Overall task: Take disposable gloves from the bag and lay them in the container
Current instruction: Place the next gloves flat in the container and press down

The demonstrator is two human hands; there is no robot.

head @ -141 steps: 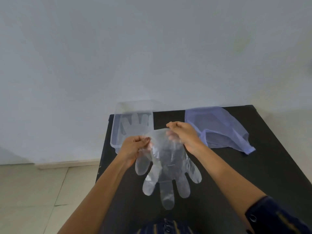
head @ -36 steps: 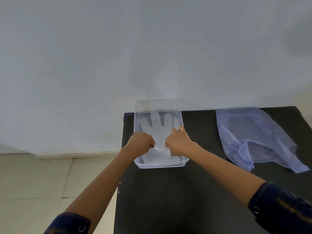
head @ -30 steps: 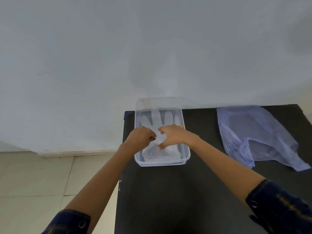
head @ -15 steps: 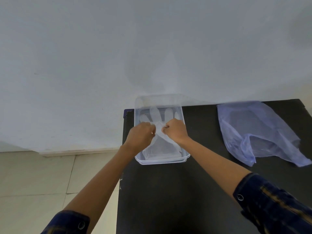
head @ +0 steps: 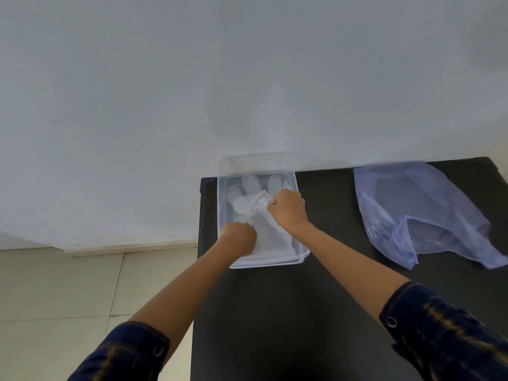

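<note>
A clear plastic container (head: 302, 255) stands at the far left of the black table (head: 302, 312). Clear disposable gloves (head: 248, 206) lie inside it, fingers pointing to the wall. My right hand (head: 288, 209) is closed on a bunched fold of the top glove over the container's right side. My left hand (head: 239, 237) is fisted low in the container's near left part, pressing on the glove's cuff end. The pale blue plastic bag (head: 417, 213) lies flat on the table to the right, apart from both hands.
A white wall rises just behind the table. Beige floor tiles (head: 68, 292) lie to the left, below the table's left edge. Dark blue sleeves cover both upper forearms.
Since 4.7 s ago the glove went from the air into the container. In the last half second my left hand slid toward me to the cuff, and my right hand lifted a fold of the glove.
</note>
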